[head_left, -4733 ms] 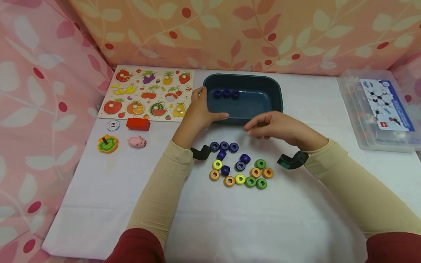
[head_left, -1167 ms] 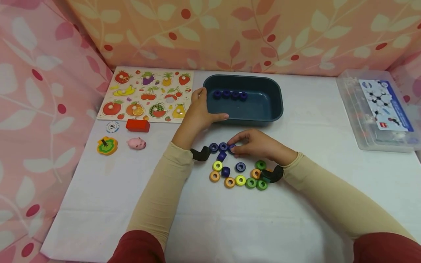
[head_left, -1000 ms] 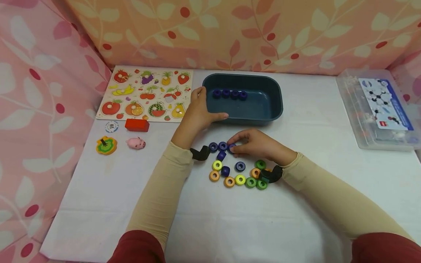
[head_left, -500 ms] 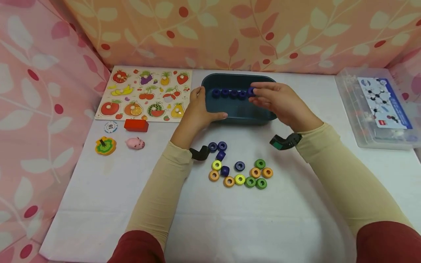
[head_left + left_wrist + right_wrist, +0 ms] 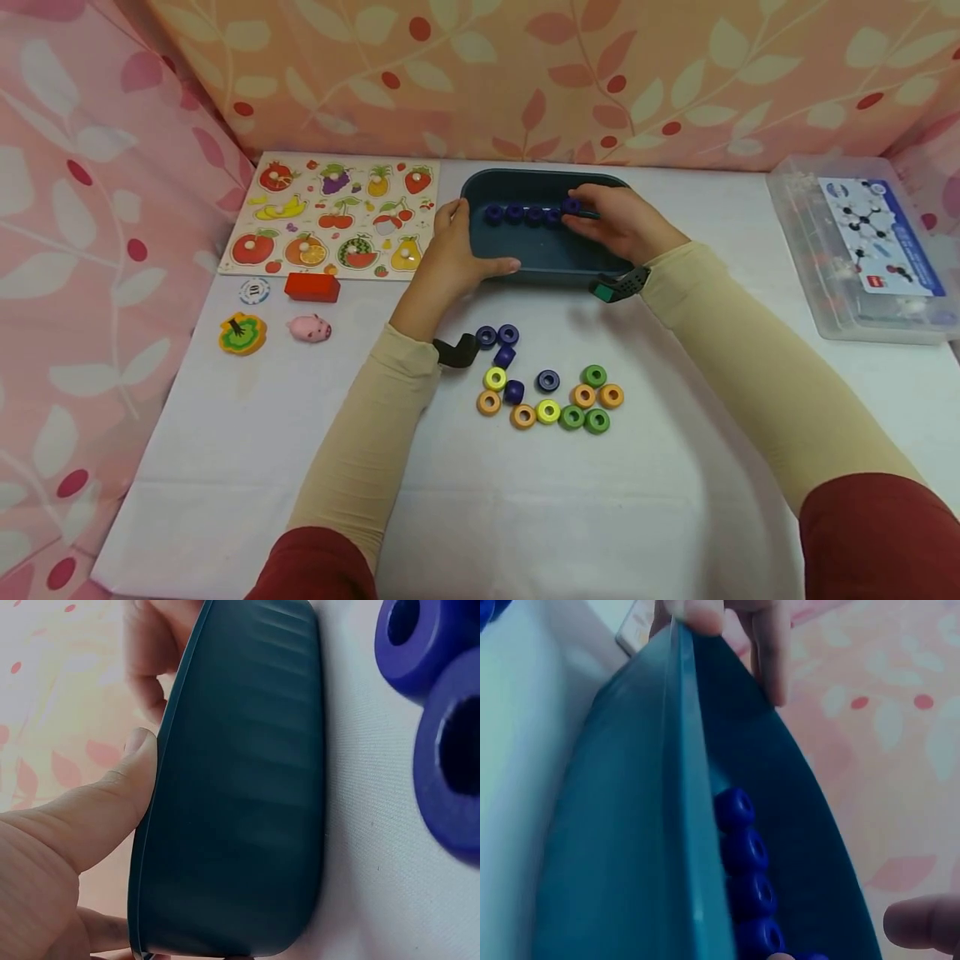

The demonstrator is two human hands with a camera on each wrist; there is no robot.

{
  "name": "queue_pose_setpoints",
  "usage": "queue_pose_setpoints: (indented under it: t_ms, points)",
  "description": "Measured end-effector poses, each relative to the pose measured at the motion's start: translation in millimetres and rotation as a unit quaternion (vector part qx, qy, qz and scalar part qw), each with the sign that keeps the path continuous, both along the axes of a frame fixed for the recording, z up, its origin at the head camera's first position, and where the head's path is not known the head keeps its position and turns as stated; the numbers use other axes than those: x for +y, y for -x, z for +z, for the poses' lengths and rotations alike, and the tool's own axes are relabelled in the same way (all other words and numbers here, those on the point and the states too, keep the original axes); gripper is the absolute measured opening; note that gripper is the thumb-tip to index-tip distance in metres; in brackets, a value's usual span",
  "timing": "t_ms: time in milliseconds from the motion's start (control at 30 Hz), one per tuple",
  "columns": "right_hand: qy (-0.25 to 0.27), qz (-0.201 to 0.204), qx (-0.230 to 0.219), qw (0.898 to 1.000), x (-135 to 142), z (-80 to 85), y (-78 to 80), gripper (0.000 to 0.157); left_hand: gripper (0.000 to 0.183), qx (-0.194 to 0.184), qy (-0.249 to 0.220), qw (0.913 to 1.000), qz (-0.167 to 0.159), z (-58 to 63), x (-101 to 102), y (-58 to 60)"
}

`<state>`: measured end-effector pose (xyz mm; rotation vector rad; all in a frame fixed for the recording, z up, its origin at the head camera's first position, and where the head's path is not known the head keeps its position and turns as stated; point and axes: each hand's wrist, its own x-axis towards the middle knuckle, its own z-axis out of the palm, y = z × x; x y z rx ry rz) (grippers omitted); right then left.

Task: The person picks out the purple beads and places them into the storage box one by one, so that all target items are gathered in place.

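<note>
My left hand (image 5: 453, 258) grips the left end of a dark teal plastic tub (image 5: 555, 273), its thumb (image 5: 124, 780) along the rim. Inside, a row of purple beads (image 5: 514, 215) lines the far side. My right hand (image 5: 626, 223) reaches over the tub's right end and pinches another purple bead (image 5: 571, 205) between thumb and finger, at the right end of that row. In the right wrist view, only the top of this bead (image 5: 810, 957) shows at the lower edge. Several more purple beads (image 5: 548, 381) lie on the cloth in front of the tub.
Yellow (image 5: 548, 411), orange (image 5: 612, 395) and green beads (image 5: 572, 417) lie among the purple ones. A fruit puzzle board (image 5: 337, 258) is back left, near a red block (image 5: 312, 287), toy pig (image 5: 310, 327), tree piece (image 5: 242, 334) and poker chip (image 5: 254, 291). A clear case (image 5: 862, 242) stands right.
My right hand has picked a purple bead from the cloth and carried it up into the tub. The row there has grown from three beads. My left hand has stayed on the tub.
</note>
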<state>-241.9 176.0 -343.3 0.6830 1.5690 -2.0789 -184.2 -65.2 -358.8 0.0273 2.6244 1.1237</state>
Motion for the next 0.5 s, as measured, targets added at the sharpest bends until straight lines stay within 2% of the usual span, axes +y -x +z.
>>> queue_pose_setpoints:
  t_ms: [233,367,433,500]
  points:
    - [-0.01,0.022,-0.026,0.999,6.4,-3.4,1.5,0.057,0.118,0.003,0.004,1.0,-0.002,0.8,0.9,0.3]
    - [-0.051,0.07,-0.01,0.996,6.6,2.6,-7.8,0.061,0.118,0.0,0.004,1.0,0.0,0.7,0.6,0.6]
    - [-0.096,0.108,0.02,0.989,6.5,8.7,-19.6,0.061,0.119,-0.001,0.002,1.0,0.001,0.6,0.5,0.5]
    - [-0.145,0.152,0.056,0.976,7.0,13.8,-37.1,0.057,0.119,-0.001,0.002,1.0,0.001,0.4,0.4,0.5]
